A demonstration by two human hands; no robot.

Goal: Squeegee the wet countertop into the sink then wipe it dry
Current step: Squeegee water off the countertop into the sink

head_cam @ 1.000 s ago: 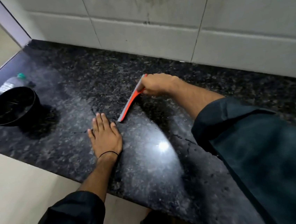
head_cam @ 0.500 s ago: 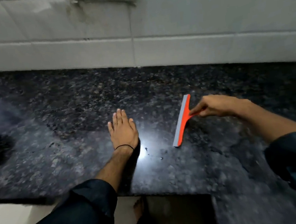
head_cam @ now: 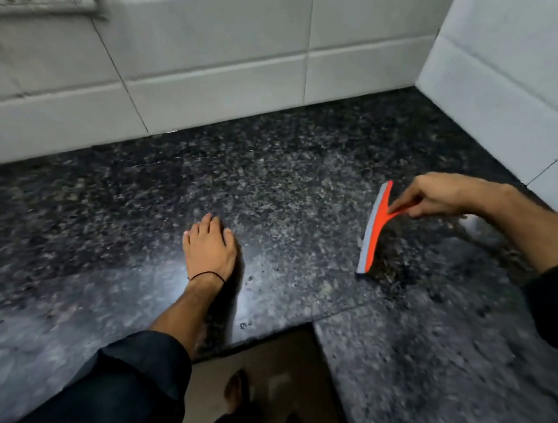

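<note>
A dark speckled granite countertop (head_cam: 302, 181) fills the view, with a wet sheen and a few droplets near its front edge. My right hand (head_cam: 441, 194) grips the handle of an orange squeegee (head_cam: 374, 229) whose grey blade rests on the counter at the right. My left hand (head_cam: 211, 249) lies flat on the counter, palm down, fingers together, with a black band at the wrist. No sink is in view.
White tiled wall (head_cam: 207, 64) runs along the back and turns forward at the right corner (head_cam: 504, 77). The counter wraps around in an L at the lower right (head_cam: 442, 366). Floor and my foot (head_cam: 236, 393) show below the front edge.
My right hand has drawn the squeegee rightward across the counter, away from my left hand. The view has swung right, so the black bowl and bottle at the left have left the frame.
</note>
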